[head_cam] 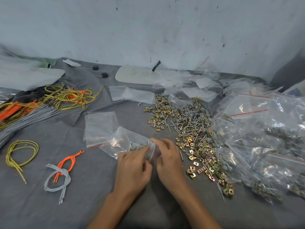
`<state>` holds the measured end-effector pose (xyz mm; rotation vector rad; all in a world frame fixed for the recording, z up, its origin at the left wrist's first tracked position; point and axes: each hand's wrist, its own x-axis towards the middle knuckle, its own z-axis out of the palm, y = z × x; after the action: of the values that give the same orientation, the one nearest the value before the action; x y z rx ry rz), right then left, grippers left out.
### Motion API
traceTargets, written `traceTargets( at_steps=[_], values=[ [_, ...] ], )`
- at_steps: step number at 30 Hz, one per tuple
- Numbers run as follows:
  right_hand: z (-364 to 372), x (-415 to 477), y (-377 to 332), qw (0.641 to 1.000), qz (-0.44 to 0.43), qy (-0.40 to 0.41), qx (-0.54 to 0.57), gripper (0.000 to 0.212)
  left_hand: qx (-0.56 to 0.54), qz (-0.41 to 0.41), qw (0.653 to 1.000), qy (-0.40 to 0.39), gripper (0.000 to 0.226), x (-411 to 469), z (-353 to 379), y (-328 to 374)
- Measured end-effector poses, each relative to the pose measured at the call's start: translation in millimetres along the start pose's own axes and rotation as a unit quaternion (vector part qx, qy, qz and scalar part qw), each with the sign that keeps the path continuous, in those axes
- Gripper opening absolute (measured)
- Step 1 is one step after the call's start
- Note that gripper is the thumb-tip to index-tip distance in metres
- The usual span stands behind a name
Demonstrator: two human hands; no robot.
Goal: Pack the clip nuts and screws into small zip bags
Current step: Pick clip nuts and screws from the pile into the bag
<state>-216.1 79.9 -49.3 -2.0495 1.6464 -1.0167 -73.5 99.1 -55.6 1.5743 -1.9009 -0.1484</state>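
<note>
Both hands meet at the worktop's point(92, 210) six o'clock: left hand point(133, 170) and right hand point(169, 161) pinch a small zip bag point(123, 142), seemingly at its mouth. Loose clip nuts and screws point(192, 129) lie toward three o'clock.

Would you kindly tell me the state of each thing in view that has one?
Held bag, partly filled; seal unclear.
Left hand, pinching the held bag.
Right hand, pinching the held bag's mouth.
Flat bag, looks empty, lying on the cloth.
Nuts and screws, loose in a pile.
Packed bags, filled, heaped at right.
</note>
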Motion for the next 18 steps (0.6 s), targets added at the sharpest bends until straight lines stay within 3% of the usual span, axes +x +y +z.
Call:
traceTargets(
  at_steps=[6,9,12,15,18],
  values=[
    [-19,19,-4,0.992,0.003,-0.127,-0.010,0.041,-0.067,-0.015,0.998,0.012,0.046,-28,-21,1],
    [-27,15,-14,0.982,0.007,-0.186,0.026,0.046,-0.081,-0.021,0.996,0.015,0.048,-37,-28,5],
    [-37,10,-21,0.969,-0.056,-0.240,-0.008,0.051,-0.109,-0.045,0.992,0.043,0.044,-43,-39,11],
    [-52,3,-30,0.969,-0.093,-0.229,0.005,0.050,-0.148,-0.070,0.984,0.076,0.041,-47,-59,15],
    [-68,-3,-41,0.980,-0.098,-0.171,0.034,0.028,-0.186,-0.077,0.975,0.096,0.026,-52,-82,16]
  ],
)
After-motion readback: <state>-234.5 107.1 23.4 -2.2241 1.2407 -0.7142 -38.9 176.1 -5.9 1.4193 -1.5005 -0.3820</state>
